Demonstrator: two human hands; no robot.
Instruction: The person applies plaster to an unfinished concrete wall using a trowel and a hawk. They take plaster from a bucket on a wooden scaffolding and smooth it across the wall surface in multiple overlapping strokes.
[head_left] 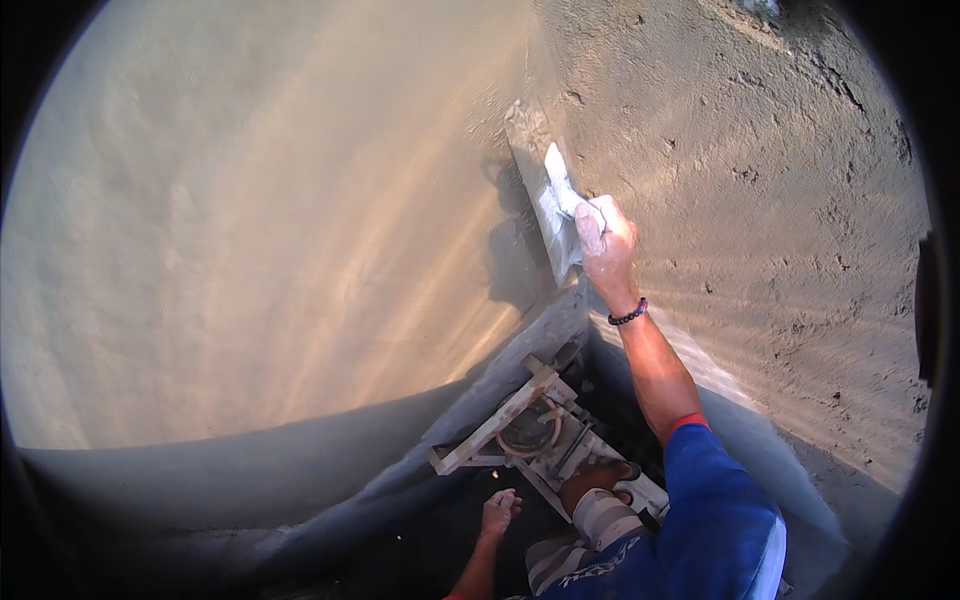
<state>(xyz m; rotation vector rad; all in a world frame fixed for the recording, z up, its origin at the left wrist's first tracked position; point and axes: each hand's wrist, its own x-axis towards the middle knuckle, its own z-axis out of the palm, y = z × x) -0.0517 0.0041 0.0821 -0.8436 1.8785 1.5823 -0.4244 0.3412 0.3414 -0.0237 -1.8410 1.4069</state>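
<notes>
My right hand [606, 245] is closed round the white, plaster-smeared handle of a plastering trowel [538, 190]. The trowel's long flat blade lies along the inside corner where two walls meet, against the damp smooth plaster of the left wall [300, 220]. On the other side of the corner, the right wall [760, 220] has a coarse, pitted coat. Low down, my left hand [500, 510] hangs away from the walls with its fingers curled in, and I see nothing in it.
Below the corner stands a pale wooden frame [500, 420] with a round, dark container-like thing [530, 430] in it. My brown-shod foot [597, 483] rests on its boards. A grey ledge-like band [400, 490] runs along the foot of the left wall. Shadow darkens the floor.
</notes>
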